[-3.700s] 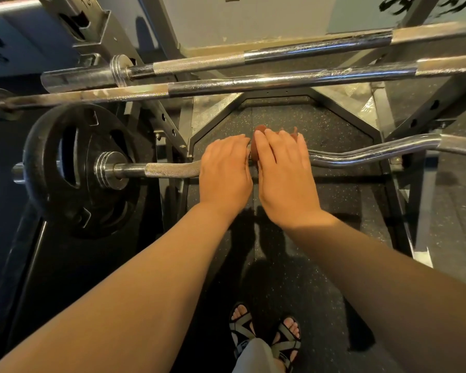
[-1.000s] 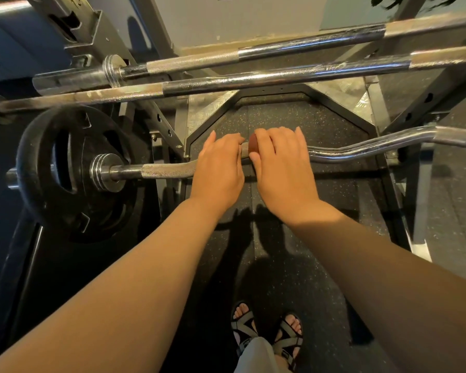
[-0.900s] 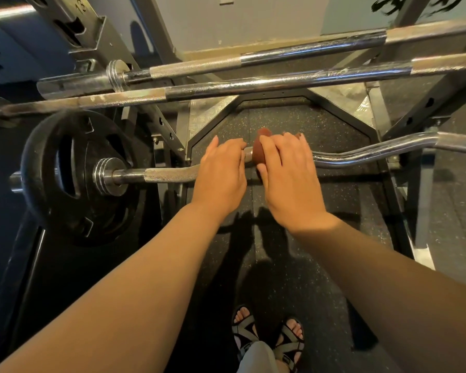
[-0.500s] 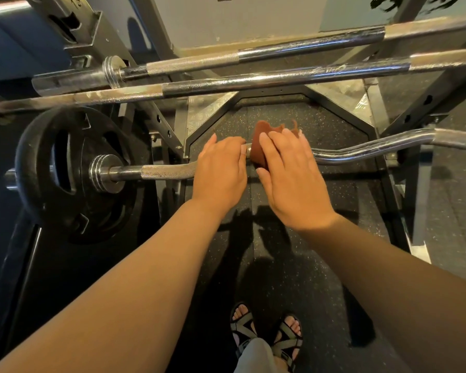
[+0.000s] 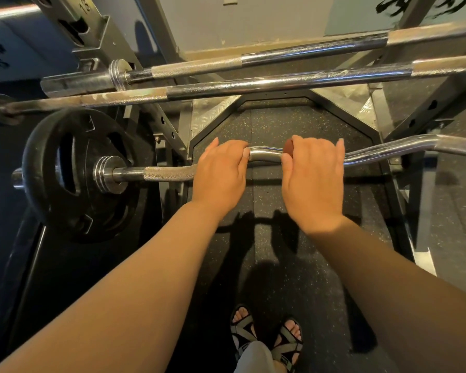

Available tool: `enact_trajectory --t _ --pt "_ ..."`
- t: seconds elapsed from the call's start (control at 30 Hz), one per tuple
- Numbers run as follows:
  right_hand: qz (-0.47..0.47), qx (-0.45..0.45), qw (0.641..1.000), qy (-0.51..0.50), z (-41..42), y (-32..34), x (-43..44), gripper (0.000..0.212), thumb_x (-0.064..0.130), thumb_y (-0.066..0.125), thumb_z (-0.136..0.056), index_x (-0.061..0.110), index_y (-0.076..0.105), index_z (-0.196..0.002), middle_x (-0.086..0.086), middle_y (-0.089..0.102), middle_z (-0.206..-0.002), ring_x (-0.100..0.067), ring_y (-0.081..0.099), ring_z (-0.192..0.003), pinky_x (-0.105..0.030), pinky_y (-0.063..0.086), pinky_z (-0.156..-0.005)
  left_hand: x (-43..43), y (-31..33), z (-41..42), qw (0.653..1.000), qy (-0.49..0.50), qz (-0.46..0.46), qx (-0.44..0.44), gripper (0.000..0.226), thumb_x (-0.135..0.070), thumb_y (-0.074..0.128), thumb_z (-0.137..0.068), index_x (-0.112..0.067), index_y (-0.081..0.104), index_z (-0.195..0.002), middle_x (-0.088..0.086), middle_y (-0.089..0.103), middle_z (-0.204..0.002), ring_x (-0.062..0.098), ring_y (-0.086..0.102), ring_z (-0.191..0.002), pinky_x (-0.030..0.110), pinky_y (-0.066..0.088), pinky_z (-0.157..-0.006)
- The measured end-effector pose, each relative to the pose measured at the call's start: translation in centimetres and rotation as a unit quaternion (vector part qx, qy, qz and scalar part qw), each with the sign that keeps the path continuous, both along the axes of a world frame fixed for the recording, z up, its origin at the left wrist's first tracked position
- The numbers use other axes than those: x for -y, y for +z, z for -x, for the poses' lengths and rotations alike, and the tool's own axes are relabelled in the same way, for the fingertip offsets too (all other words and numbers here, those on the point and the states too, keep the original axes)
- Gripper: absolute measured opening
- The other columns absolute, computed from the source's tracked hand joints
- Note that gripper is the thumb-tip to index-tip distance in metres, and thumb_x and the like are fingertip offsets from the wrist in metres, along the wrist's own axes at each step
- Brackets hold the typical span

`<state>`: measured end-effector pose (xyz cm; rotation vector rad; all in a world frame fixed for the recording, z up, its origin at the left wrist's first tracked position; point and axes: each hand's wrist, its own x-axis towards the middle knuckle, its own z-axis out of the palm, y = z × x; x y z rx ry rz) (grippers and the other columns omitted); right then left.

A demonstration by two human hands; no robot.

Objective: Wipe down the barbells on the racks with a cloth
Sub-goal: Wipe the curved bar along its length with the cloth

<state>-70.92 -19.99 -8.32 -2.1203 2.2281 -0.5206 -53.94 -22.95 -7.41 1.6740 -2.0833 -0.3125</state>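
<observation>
Curl bar [image 5: 264, 155]: chrome, wavy, knurled grey section toward its left end, smooth and shiny at the middle bend. It lies crosswise at the lowest level of the rack [image 5: 92, 30], with 1 black weight plate [image 5: 65, 173] on its left sleeve. 2 straight barbells [image 5: 280, 53] [image 5: 280, 83] sit higher and farther back, chrome with knurled bands. Cloth [image 5: 289, 148]: reddish-brown, only a small patch visible, pressed against the bar under the right hand [image 5: 314, 173] by the index finger. Right hand: palm down, fingers curled over the bar, wrapping the cloth around it. Left hand [image 5: 221, 168]: palm down, fingers curled over the bar, gripping it bare just left of the middle bend. A short stretch of bar shows between the 2 hands.
</observation>
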Motion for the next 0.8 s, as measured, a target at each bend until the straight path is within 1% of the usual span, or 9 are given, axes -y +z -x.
enact_trajectory --t 0.13,0.23,0.3,0.33,0.43,0.5,0.6,0.7,0.8 --pt "0.002 0.009 0.998 0.067 -2.0 -0.1 0.2 0.044 0.033 0.038 -0.106 0.012 0.046 -0.144 -0.008 0.053 -0.136 -0.032 0.043 -0.134 -0.053 0.017 -0.124 0.3 0.8 0.7 0.999 0.008 -0.031 0.024 0.029 -0.028 0.035 -0.11 -0.026 0.056 -0.089 -0.013 0.05 -0.081 0.009 0.045 -0.078 0.043 0.037 -0.111" --pt "-0.001 -0.026 0.989 0.143 0.3 0.2 0.7 0.038 0.035 0.04 -0.106 0.014 0.049 -0.136 -0.006 0.056 -0.123 -0.028 0.05 -0.116 -0.047 0.03 -0.116 0.5 1.1 1.6 0.995 0.018 -0.025 0.092 0.033 -0.03 0.032 -0.11 -0.022 0.061 -0.095 -0.005 0.056 -0.088 0.018 0.056 -0.087 0.043 0.033 -0.117" --pt "0.001 -0.026 0.994 0.102 2.0 0.3 0.5 0.031 0.038 0.036 -0.107 0.018 0.052 -0.124 -0.002 0.056 -0.111 -0.026 0.051 -0.106 -0.046 0.032 -0.114 0.7 0.8 2.2 0.994 0.01 -0.015 0.105 0.035 -0.03 0.032 -0.11 -0.018 0.064 -0.101 -0.001 0.06 -0.093 0.021 0.058 -0.096 0.043 0.029 -0.12" --pt "0.002 -0.012 0.998 0.065 2.1 0.3 0.2 0.03 0.038 0.035 -0.107 0.018 0.052 -0.122 -0.001 0.055 -0.11 -0.026 0.051 -0.106 -0.047 0.03 -0.116 0.7 0.5 2.5 0.995 0.017 -0.012 0.095 0.035 -0.029 0.032 -0.11 -0.019 0.064 -0.1 -0.002 0.058 -0.09 0.02 0.056 -0.09 0.044 0.033 -0.117" --pt "-0.005 0.012 1.0 -0.013 0.0 -0.2 -0.4 0.037 0.037 0.039 -0.106 0.015 0.051 -0.134 -0.006 0.055 -0.125 -0.031 0.046 -0.127 -0.054 0.016 -0.125 0.4 -0.2 2.8 0.997 0.034 0.023 0.063 0.034 -0.029 0.032 -0.109 -0.024 0.062 -0.092 -0.011 0.047 -0.082 0.01 0.041 -0.077 0.042 0.043 -0.104" --pt "-0.009 0.032 0.999 0.017 -1.2 -0.3 -0.1 0.043 0.038 0.04 -0.106 0.015 0.049 -0.141 -0.006 0.054 -0.132 -0.03 0.043 -0.134 -0.053 0.014 -0.125 0.4 -0.4 2.8 0.996 0.032 0.037 0.071 0.036 -0.029 0.031 -0.109 -0.024 0.062 -0.091 -0.012 0.049 -0.082 0.008 0.043 -0.077 0.04 0.044 -0.097" --pt "-0.005 0.028 0.994 0.104 -0.2 0.4 1.1 0.042 0.041 0.041 -0.105 0.017 0.052 -0.137 -0.003 0.059 -0.124 -0.026 0.051 -0.118 -0.045 0.032 -0.113 0.4 -0.2 2.7 0.994 0.026 0.039 0.101 0.04 -0.032 0.031 -0.108 -0.022 0.066 -0.094 -0.006 0.062 -0.084 0.014 0.056 -0.077 0.036 0.043 -0.082" --pt "0.001 -0.024 0.991 0.131 2.1 0.6 1.0 0.04 0.044 0.038 -0.105 0.018 0.053 -0.131 0.0 0.06 -0.115 -0.023 0.053 -0.105 -0.041 0.037 -0.101 0.4 0.0 2.8 0.992 0.024 0.041 0.119 0.042 -0.035 0.028 -0.107 -0.023 0.067 -0.099 -0.006 0.063 -0.086 0.015 0.056 -0.076 0.035 0.04 -0.077" --pt "0.004 -0.012 0.997 0.073 4.0 -0.1 -0.5 0.036 0.042 0.04 -0.105 0.019 0.051 -0.13 -0.001 0.055 -0.117 -0.024 0.048 -0.113 -0.046 0.03 -0.116 0.4 -0.2 2.7 0.992 0.027 0.037 0.12 0.042 -0.037 0.028 -0.107 -0.023 0.068 -0.103 -0.006 0.062 -0.087 0.013 0.053 -0.076 0.032 0.038 -0.078"
